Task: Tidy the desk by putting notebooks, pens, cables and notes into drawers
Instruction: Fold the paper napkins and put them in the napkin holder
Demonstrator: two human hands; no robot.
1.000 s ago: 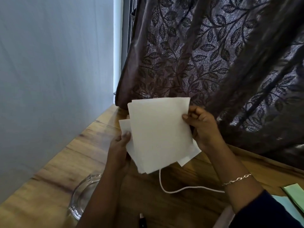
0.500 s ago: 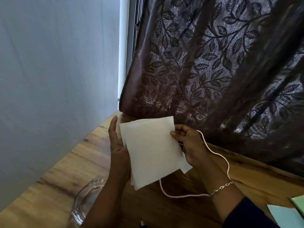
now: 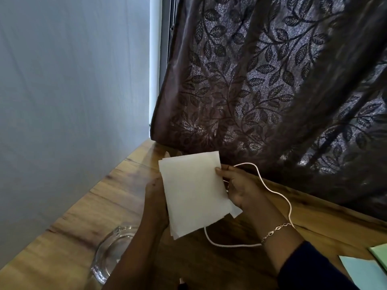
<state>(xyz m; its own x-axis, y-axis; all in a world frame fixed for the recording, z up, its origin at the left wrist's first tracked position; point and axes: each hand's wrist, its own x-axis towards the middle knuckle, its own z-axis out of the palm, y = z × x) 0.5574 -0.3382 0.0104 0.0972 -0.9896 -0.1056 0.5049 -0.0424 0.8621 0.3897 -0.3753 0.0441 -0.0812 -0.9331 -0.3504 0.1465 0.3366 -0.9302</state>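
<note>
A small stack of white paper notes (image 3: 193, 193) is held upright above the wooden desk (image 3: 88, 216). My left hand (image 3: 156, 191) supports the stack from behind on its left side, fingertips showing above the top edge. On the stack's right edge my right hand (image 3: 238, 189) pinches it, thumb in front. A white cable (image 3: 272, 191) loops from behind my right hand across the desk and back under the notes; whether that hand also holds it is hidden.
A clear glass dish (image 3: 111, 254) sits on the desk at the lower left. Pale blue paper (image 3: 364, 271) and green paper (image 3: 380, 252) lie at the lower right. A dark leaf-patterned curtain (image 3: 272, 91) hangs behind the desk; a grey wall (image 3: 69, 101) bounds the left.
The notes have come lower, towards the desk, and been squared into a tighter stack. The white cable now arcs up behind my right hand. My left hand has shifted behind the stack.
</note>
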